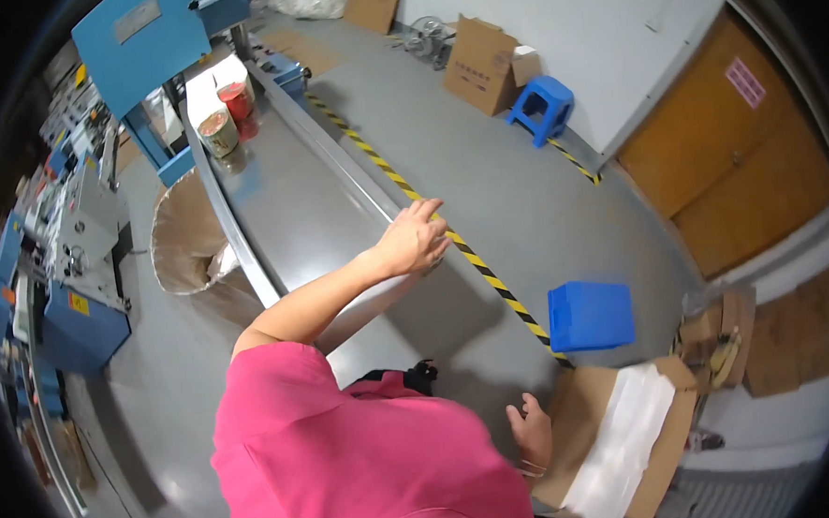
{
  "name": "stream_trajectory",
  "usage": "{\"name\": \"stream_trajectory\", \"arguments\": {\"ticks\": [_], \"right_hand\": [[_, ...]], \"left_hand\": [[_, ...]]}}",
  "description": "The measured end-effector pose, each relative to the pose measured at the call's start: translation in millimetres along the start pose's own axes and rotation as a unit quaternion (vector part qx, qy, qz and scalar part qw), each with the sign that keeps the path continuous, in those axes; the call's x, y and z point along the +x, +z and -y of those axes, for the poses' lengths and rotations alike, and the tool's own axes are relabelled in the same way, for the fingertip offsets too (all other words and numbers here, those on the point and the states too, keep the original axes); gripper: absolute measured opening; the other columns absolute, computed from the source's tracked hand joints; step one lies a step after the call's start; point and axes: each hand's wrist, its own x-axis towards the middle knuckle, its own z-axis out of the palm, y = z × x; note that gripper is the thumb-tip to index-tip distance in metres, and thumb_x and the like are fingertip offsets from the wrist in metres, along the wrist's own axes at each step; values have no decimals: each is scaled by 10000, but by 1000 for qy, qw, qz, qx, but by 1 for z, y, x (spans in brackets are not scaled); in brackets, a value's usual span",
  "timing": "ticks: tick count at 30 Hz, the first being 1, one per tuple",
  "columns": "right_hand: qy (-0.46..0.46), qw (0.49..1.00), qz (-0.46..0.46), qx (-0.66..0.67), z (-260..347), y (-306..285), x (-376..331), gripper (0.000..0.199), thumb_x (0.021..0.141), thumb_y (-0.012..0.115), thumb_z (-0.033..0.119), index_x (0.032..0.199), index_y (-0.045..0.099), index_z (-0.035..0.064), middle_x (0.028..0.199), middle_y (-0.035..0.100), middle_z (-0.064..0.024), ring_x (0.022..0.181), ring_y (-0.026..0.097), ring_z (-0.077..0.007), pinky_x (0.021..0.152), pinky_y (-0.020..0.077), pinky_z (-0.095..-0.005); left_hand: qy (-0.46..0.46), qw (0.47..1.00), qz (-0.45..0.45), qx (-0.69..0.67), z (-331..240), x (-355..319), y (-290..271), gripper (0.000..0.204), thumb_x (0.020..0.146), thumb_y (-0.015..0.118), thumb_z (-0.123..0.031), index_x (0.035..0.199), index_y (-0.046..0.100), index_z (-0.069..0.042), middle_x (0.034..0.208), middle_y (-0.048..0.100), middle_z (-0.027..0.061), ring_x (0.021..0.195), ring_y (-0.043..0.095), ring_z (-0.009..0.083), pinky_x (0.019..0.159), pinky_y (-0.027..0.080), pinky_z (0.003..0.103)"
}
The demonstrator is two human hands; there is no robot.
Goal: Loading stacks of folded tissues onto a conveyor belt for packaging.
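Observation:
A metal-topped work table (pixel 304 204) with raised side rails runs away from me, and its near end is beside my body. My left hand (pixel 413 238) is at the table's near right corner, beside the end of the right rail, its fingers loosely bent and apart with nothing seen in them. Down to the right, my right hand (pixel 531 431) hangs with thumb and fingers apart, next to an open cardboard box (pixel 577 405). White sheeting (pixel 623 445) lies across that box. On the table's far part stand a pale round container (pixel 218 133) and a red one (pixel 236 101).
A blue machine (pixel 146 48) rises over the table's far end. Left of the table hangs a brown plastic bag (pixel 184 243). Yellow-black tape (pixel 476 260) marks the floor. A blue bin (pixel 591 315) sits right, a blue stool (pixel 543 110) and carton (pixel 481 63) by the wall.

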Motion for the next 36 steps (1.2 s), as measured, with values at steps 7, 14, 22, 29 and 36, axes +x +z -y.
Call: {"name": "stream_trajectory", "arguments": {"ticks": [7,14,22,29,36], "right_hand": [[-16,1000,22,15,-36,-62,155,437,807,596,293,1137,566,9,1011,623,-220,927,612,-349,805,478,-403],[25,982,142,-120,-107,-106,297,432,745,603,330,1061,602,34,993,614,-237,945,584,-399,817,464,-435],[-85,979,73,-170,-88,-158,482,456,764,645,295,1095,582,-12,998,606,-265,960,582,-396,829,463,-438],[-260,935,121,-208,-8,-101,620,477,792,594,359,1093,573,-11,985,633,-208,925,599,-378,817,463,-455],[-303,880,359,-68,188,-26,657,530,804,621,328,1216,508,14,1131,590,-204,1034,584,-323,871,465,-385]], "left_hand": [[50,996,41,-65,-8,63,58,236,809,601,-255,742,581,-30,1112,539,172,959,539,309,819,458,395],[3,995,93,-26,2,129,103,226,821,595,-256,785,582,-33,1138,518,163,970,539,298,811,459,392],[-107,992,48,-49,6,199,115,233,854,579,-259,818,606,-31,1008,572,134,918,569,297,805,475,383],[-281,957,-47,-56,49,213,95,241,849,589,-251,868,621,-14,1066,580,156,1003,547,319,835,463,378],[-508,778,-362,-73,167,187,27,224,874,586,-193,940,621,18,930,618,70,853,580,127,763,459,249]]}}
